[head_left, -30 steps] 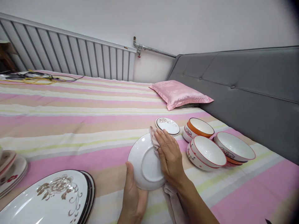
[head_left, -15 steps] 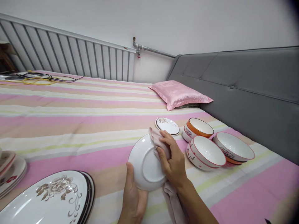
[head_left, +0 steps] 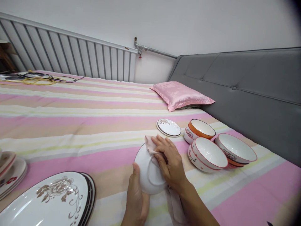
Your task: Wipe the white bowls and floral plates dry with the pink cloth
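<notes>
My left hand (head_left: 135, 201) grips the lower edge of a small white plate (head_left: 147, 172), held with its underside towards me above the bed. My right hand (head_left: 169, 163) presses a pale pink cloth (head_left: 150, 146) against the plate's upper right rim, fingers curled over the cloth. The rest of the cloth hangs down below my right wrist. A small flowered saucer (head_left: 168, 127) lies on the bedsheet just beyond the plate.
Three red-and-orange rimmed bowls (head_left: 209, 153) sit on the striped bedsheet (head_left: 82, 125) to the right. Large flowered plates (head_left: 54, 197) are stacked at lower left, with smaller dishes (head_left: 9, 169) at the left edge. A pink pillow (head_left: 181, 94) leans by the grey headboard (head_left: 246, 91); cables (head_left: 35, 77) lie far left.
The plate has tilted and turned more edge-on. My right hand has slid the cloth from the plate's right side up over its top rim.
</notes>
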Tool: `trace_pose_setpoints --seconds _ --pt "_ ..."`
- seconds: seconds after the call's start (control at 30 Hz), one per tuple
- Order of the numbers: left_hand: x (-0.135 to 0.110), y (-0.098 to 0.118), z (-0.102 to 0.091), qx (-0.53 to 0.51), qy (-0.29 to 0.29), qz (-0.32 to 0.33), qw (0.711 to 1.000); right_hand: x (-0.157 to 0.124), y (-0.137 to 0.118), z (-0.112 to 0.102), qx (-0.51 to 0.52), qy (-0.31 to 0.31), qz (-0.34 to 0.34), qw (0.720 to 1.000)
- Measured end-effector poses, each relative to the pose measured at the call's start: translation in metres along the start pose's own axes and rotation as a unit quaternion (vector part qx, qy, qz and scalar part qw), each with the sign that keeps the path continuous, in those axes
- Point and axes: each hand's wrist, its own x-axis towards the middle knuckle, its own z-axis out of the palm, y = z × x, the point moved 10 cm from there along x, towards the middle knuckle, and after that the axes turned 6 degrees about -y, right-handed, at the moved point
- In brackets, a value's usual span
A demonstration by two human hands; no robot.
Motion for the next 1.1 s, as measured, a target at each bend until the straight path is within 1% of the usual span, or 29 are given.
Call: trace_pose_setpoints --seconds 0.1,0.2,0.3,0.4,0.5,0.6,0.67,0.73,0.87,0.97,1.1 --pt "0.001 -0.001 -0.002 0.015 -0.008 0.007 1.000 0.001 -0.023 0.014 -0.018 -0.042 -0.046 0.998" --pt "0.001 0.003 -0.012 0.028 0.016 0.045 0.998 -0.001 -0.041 0.029 -0.023 -0.077 -0.074 0.994" --pt "0.001 0.004 -0.018 0.036 0.032 0.061 0.997 -0.002 -0.050 0.033 -0.033 -0.078 -0.086 0.993" --pt "0.002 0.004 -0.017 0.050 0.021 0.070 0.996 0.000 -0.048 0.029 -0.053 -0.079 -0.084 0.992" --pt "0.002 0.002 -0.009 0.053 -0.017 0.065 0.996 0.001 -0.037 0.019 -0.080 -0.068 -0.060 0.993" --pt "0.002 -0.009 0.000 0.037 -0.067 0.015 0.997 0.003 -0.022 0.005 -0.105 -0.038 -0.020 0.994" --pt "0.002 -0.016 0.003 0.024 -0.090 -0.023 0.995 0.003 -0.010 -0.003 -0.112 -0.020 0.016 0.993" --pt "0.002 -0.020 0.003 0.022 -0.104 -0.045 0.993 0.003 0.003 -0.011 -0.109 -0.006 0.059 0.992" --pt "0.001 -0.023 0.002 0.035 -0.106 -0.061 0.992 0.000 0.027 -0.017 -0.092 -0.016 0.140 0.986" --pt "0.000 -0.020 0.001 0.032 -0.086 -0.057 0.994 -0.004 0.043 -0.019 -0.054 -0.021 0.192 0.980" --pt "0.001 -0.017 -0.002 0.007 -0.059 -0.048 0.997 -0.012 0.063 -0.021 0.012 -0.007 0.255 0.967"
